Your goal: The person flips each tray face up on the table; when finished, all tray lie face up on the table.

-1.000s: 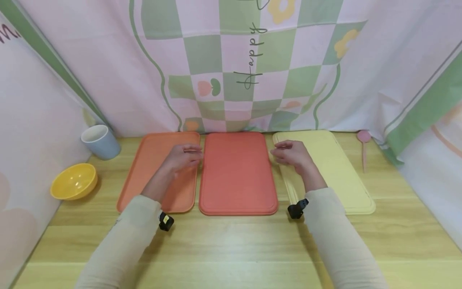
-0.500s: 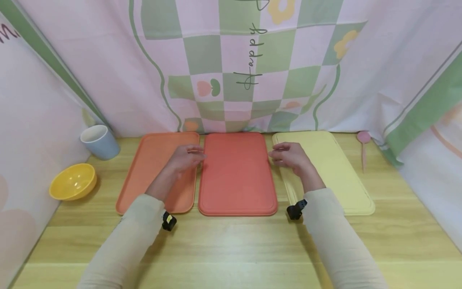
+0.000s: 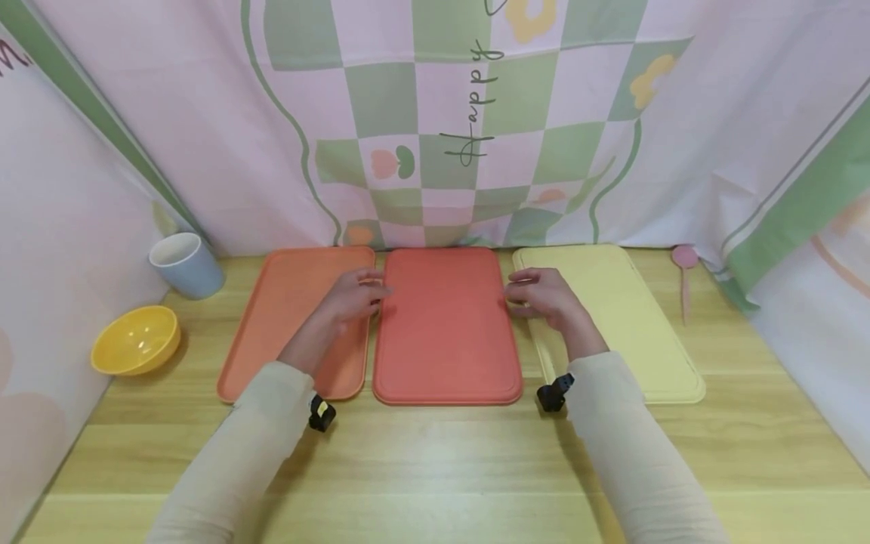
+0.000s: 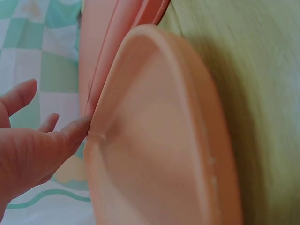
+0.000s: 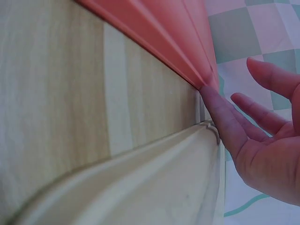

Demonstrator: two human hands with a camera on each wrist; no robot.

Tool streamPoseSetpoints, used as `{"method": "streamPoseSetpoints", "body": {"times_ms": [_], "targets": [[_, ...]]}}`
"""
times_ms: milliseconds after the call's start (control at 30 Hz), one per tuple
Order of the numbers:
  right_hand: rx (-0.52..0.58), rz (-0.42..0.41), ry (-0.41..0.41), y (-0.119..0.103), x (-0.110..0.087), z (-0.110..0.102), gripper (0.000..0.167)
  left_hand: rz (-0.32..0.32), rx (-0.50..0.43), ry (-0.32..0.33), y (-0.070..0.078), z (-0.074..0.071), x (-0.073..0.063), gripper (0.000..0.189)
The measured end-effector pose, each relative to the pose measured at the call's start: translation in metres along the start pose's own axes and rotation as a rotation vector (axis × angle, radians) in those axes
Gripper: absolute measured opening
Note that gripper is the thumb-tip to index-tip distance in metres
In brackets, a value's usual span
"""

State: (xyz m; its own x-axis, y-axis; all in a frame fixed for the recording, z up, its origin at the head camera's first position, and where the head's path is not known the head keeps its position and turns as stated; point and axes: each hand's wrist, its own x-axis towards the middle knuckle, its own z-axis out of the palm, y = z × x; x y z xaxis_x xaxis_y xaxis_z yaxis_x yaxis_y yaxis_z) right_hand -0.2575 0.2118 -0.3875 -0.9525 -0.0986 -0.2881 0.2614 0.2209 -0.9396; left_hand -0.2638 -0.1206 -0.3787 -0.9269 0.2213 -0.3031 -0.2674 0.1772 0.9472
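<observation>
A red tray (image 3: 445, 332) lies flat in the middle of the table, between an orange tray (image 3: 275, 332) on the left and a pale yellow tray (image 3: 635, 332) on the right. Over the orange tray's inner side reaches my left hand (image 3: 350, 298), its fingertips at the red tray's left edge. My right hand (image 3: 547, 295) is at the opposite edge, over the yellow tray's inner border. Relaxed fingers (image 5: 225, 117) meet the red rim in the right wrist view. From the left wrist, a finger (image 4: 75, 131) reaches the seam between orange and red trays; its tip is partly hidden.
At the far left stand a blue cup (image 3: 186, 266) and a yellow bowl (image 3: 136, 341). A pink spoon (image 3: 684, 261) lies at the right rear. A patterned curtain (image 3: 448, 98) hangs behind the trays, with cloth at both sides. Wooden tabletop (image 3: 435, 468) extends in front.
My left hand has shifted right, to the red tray's edge. The right hand has moved slightly left toward the same tray. The trays look unmoved.
</observation>
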Motion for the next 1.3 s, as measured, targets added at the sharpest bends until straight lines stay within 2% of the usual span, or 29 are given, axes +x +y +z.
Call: {"method": "streamPoseSetpoints", "body": {"times_ms": [100,467,600,867,1100,1300], "targets": [[0.001,0.004,-0.014,0.001,0.0,0.001,0.055,-0.004,-0.032,-0.008,-0.001,0.003,0.001,0.055],[-0.066,0.025,-0.04,-0.003,-0.001,0.002,0.059,-0.01,0.006,0.0,0.003,0.013,0.007,0.057],[-0.119,0.024,-0.04,-0.004,-0.002,0.003,0.057,-0.004,0.006,0.028,0.003,0.013,0.008,0.058],[-0.195,0.016,-0.026,-0.004,-0.001,0.006,0.053,-0.025,-0.105,0.118,0.005,0.016,0.01,0.065],[-0.185,0.012,-0.034,-0.003,0.001,0.006,0.053,-0.061,-0.152,0.152,0.004,0.01,0.008,0.061],[-0.193,0.011,-0.035,-0.004,0.002,0.007,0.054,-0.015,-0.192,0.135,0.004,0.001,0.006,0.054]]}}
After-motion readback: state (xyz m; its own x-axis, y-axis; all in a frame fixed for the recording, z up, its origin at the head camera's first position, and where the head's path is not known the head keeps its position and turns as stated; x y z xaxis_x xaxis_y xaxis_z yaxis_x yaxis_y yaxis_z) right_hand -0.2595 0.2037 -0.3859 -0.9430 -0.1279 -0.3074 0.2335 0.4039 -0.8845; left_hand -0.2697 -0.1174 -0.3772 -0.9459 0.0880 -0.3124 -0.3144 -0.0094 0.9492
